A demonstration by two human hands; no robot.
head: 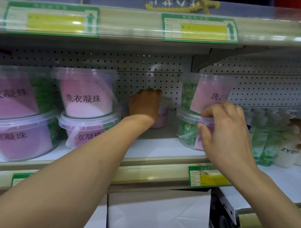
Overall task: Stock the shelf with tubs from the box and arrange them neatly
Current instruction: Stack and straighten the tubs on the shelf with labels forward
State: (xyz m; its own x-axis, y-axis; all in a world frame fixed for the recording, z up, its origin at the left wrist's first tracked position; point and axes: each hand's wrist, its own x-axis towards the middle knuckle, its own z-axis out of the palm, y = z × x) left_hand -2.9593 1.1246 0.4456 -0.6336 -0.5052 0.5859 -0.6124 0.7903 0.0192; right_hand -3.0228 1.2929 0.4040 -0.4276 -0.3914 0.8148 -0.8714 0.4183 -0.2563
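White shelf (162, 148) w/ pegboard back carries stacked clear tubs, pink labels, green beads inside. Left hand (144, 103) grips a small tub (160, 114) at the rear. Right hand (226, 131) pinches lower right tub (186, 130) at lid.

Left hand (144, 103) reaches far forward, fingers curled; right hand (226, 130) hovers nearer, thumb and fingers pinched.

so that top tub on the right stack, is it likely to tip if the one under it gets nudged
Probably somewhat. The top tub already sits tilted on the lower tub, whose lid the right hand pinches. Its clear plastic walls look smooth, so it may slide. It appears filled with green beads, so likely weighty enough to resist small nudges.
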